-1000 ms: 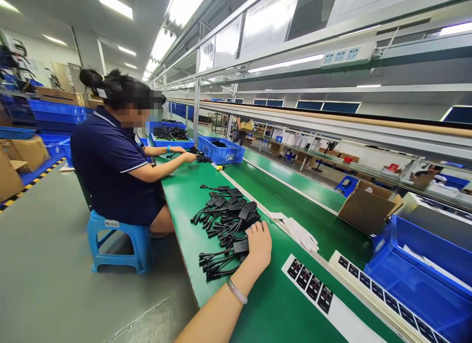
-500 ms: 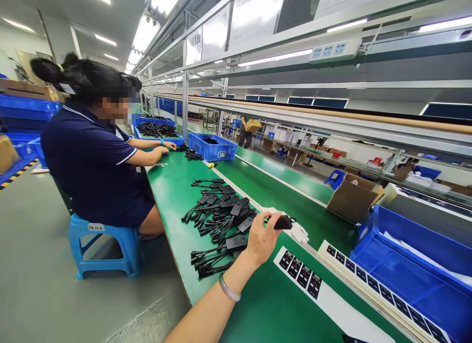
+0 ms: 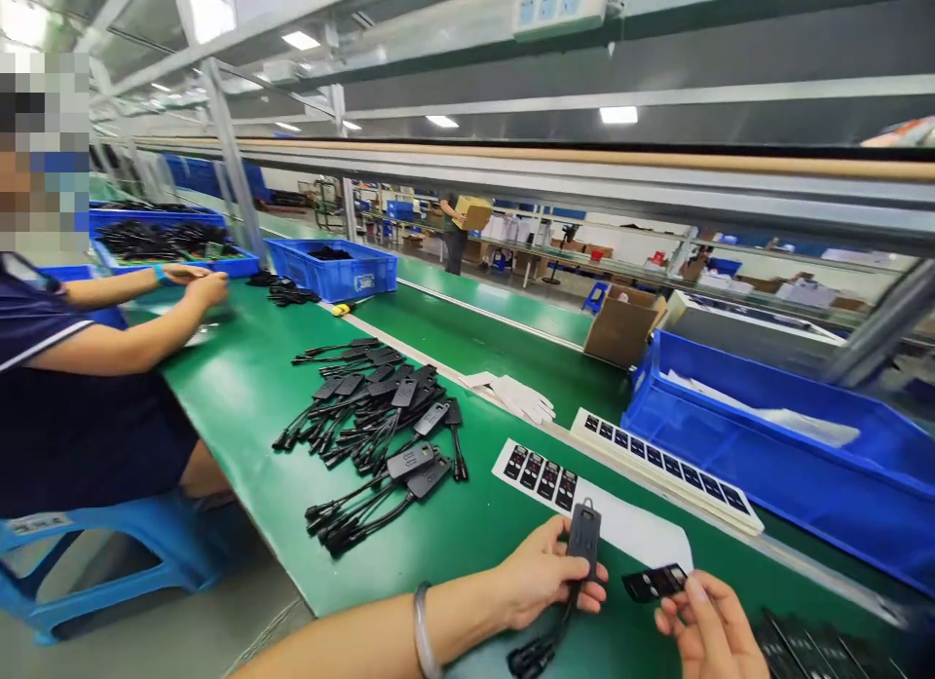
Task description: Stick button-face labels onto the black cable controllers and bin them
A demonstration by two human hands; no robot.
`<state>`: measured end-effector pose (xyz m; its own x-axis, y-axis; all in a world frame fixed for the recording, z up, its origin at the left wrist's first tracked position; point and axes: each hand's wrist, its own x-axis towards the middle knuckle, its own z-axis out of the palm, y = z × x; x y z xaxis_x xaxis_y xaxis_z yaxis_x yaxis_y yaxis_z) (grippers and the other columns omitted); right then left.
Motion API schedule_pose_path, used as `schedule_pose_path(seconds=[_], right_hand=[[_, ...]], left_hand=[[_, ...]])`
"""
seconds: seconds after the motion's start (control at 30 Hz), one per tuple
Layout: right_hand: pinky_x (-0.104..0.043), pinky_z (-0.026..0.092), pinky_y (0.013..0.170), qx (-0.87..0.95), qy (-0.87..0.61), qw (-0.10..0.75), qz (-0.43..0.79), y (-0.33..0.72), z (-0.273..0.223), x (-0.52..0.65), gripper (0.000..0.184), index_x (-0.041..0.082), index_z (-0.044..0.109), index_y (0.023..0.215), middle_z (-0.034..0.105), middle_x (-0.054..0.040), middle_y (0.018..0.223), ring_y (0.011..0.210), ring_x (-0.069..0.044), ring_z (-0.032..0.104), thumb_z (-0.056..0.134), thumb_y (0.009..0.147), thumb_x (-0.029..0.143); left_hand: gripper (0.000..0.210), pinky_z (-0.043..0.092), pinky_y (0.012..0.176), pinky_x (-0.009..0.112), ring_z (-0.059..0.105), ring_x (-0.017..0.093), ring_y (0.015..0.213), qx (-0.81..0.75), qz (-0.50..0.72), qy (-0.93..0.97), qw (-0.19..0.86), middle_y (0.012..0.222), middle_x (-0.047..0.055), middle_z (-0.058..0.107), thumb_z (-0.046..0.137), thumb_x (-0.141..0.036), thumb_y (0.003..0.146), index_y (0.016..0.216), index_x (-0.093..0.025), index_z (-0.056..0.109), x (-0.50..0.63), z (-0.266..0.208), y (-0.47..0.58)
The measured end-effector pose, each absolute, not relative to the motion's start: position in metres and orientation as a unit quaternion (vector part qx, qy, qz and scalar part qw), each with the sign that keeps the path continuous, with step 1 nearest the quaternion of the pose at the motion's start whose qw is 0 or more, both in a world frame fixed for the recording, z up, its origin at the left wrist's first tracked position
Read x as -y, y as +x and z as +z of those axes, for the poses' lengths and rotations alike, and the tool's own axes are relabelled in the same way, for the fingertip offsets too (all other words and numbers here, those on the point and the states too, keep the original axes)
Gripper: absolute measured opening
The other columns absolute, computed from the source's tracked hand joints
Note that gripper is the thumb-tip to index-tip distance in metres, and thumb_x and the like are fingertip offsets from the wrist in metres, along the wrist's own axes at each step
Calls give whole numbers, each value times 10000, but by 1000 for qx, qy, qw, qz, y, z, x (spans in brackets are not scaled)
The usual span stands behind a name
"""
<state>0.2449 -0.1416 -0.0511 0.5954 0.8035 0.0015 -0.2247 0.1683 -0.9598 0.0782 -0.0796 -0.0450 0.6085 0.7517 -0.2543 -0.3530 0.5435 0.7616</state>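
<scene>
Across the green bench, in head view, black cabled modules are lying heaped to your left.
Your left hand is holding one module above the bench, grip closed round its lower end, apparently leaving its upper face showing; your right hand is pinching a label nearby by one end, seemingly sparing its surface.

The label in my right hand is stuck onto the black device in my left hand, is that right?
Not quite: the label is not stuck onto the black device. The head view shows a gap between them. The label is in your right hand and the device in your left hand, as you said.
</scene>
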Motion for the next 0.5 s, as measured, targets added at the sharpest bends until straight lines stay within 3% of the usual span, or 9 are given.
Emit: schedule_pose_path(seconds=[0.23,0.5], right_hand=[[-189,390,472,363,-561,674,313,236,-37,147,257,212,559,852,487,43,697,539,-72,457,702,760,404],[-193,363,433,408,-584,607,352,232,-35,150,236,182,598,843,517,32,625,498,-80,451,696,768,383]], left_hand=[[649,511,669,277,669,154,668,-258,250,412,838,821,50,665,745,-144,614,1190,-171,447,86,-40,74],[655,524,751,319,694,206,771,-249,184,429,848,799,80,699,662,-31,599,1210,-161,466,89,-36,75]])
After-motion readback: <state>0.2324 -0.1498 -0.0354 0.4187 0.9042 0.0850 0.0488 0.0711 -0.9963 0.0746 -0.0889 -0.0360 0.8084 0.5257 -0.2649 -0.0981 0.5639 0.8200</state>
